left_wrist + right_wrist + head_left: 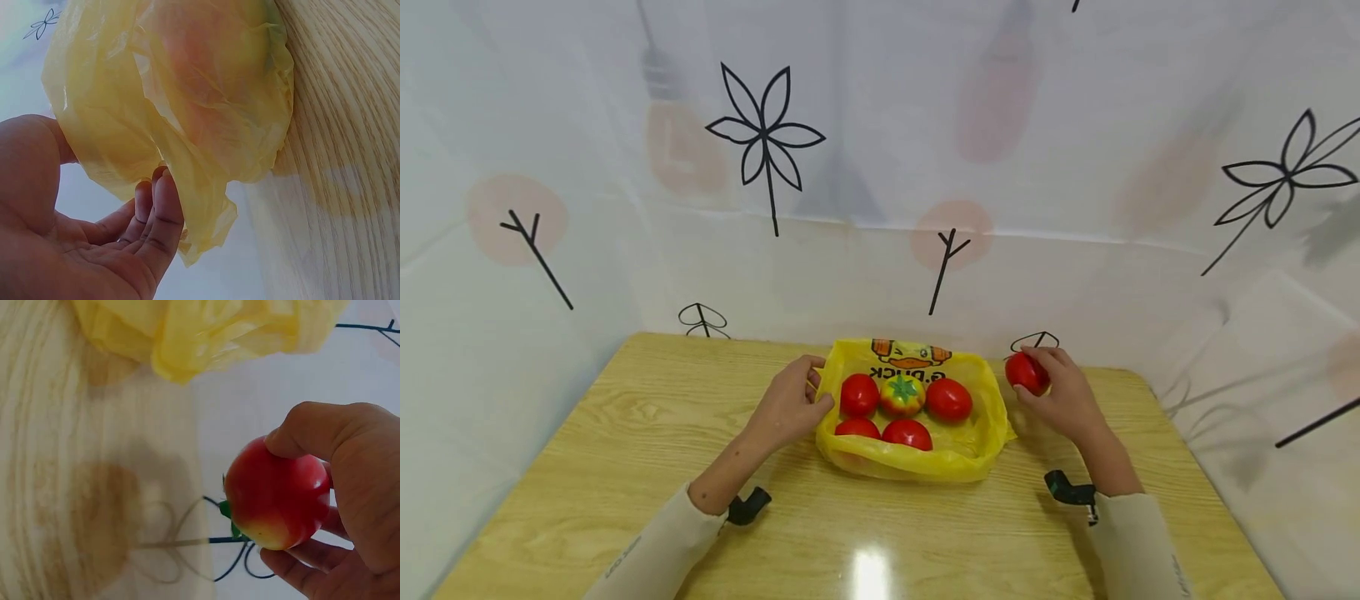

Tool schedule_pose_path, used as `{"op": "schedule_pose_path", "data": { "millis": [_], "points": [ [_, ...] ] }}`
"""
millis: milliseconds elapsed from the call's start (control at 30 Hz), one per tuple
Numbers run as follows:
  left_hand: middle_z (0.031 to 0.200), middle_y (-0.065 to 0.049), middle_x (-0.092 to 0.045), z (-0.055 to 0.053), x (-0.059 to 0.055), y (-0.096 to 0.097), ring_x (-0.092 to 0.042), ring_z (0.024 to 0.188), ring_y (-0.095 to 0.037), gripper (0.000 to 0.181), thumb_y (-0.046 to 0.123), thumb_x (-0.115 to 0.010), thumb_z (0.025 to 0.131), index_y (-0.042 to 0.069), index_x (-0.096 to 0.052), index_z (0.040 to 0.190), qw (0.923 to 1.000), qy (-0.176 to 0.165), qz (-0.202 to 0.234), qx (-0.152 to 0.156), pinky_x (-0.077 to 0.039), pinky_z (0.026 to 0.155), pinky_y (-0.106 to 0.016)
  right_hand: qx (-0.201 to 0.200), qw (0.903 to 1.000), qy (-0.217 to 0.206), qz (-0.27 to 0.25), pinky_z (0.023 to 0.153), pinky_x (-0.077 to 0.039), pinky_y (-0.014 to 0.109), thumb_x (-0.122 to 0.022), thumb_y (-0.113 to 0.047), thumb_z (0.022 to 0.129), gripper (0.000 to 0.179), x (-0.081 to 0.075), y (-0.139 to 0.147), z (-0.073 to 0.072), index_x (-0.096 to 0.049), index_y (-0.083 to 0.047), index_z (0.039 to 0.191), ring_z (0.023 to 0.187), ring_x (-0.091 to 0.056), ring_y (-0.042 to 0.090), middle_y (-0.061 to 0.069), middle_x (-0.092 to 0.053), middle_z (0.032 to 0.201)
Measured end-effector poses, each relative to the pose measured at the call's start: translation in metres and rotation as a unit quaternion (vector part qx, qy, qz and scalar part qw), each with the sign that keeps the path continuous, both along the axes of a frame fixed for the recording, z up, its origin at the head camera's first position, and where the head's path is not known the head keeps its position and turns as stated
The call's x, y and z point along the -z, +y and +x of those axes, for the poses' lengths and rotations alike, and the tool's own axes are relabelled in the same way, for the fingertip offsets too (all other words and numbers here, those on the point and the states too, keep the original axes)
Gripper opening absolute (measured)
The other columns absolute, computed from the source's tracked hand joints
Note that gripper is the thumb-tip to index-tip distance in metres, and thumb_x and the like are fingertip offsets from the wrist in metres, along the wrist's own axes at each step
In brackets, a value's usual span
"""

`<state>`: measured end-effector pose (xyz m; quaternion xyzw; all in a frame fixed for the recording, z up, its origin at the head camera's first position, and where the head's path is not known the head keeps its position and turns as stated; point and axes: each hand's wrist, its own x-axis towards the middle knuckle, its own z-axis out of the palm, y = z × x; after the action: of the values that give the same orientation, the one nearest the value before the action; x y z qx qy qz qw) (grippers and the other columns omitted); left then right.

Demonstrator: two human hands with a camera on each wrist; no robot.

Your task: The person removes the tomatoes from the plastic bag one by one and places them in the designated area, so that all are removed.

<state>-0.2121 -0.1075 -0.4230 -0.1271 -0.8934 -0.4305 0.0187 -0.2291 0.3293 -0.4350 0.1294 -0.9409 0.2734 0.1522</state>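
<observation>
A yellow plastic bag with a duck print lies spread wide at its mouth on the table. Inside it are several tomatoes, among them a red one and one showing its green leafy top. My left hand pinches the bag's left edge; the left wrist view shows its curled fingers at the thin plastic. To the right of the bag, my right hand grips another red tomato between thumb and fingers. That tomato has a yellowish patch and green leaves on one side.
The wooden table reaches back to a white cloth printed with flowers and twigs, which hangs behind and at both sides. Black wrist mounts stick out from both sleeves. A bright reflection lies on the table's front.
</observation>
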Motion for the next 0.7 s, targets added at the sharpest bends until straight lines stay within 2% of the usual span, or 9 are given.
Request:
{"op": "schedule_pose_path", "data": {
  "millis": [433,700],
  "points": [
    [0.101,-0.006,-0.060,-0.001,0.000,0.001,-0.057,0.080,-0.019,0.054,0.011,-0.069,0.091,0.000,-0.057,0.143,1.0000,-0.003,0.004,-0.001,-0.053,0.070,-0.032,0.002,0.9992,-0.028,0.029,0.095,-0.054,0.069,-0.078,-0.010,0.092,0.065,0.023,0.006,-0.010,-0.052,0.001,0.150,0.126,-0.054,0.056,0.032,-0.049,0.148],
    [0.100,-0.006,-0.060,-0.001,0.000,0.000,-0.057,0.080,-0.019,0.052,0.011,-0.069,0.091,0.001,-0.057,0.141,1.0000,-0.001,0.004,-0.002,-0.054,0.070,-0.032,0.000,0.9991,-0.024,0.034,0.097,-0.052,0.070,-0.080,-0.012,0.091,0.066,0.031,0.005,-0.013,-0.052,0.001,0.149,0.127,-0.054,0.055,0.031,-0.050,0.148]
  ]
}}
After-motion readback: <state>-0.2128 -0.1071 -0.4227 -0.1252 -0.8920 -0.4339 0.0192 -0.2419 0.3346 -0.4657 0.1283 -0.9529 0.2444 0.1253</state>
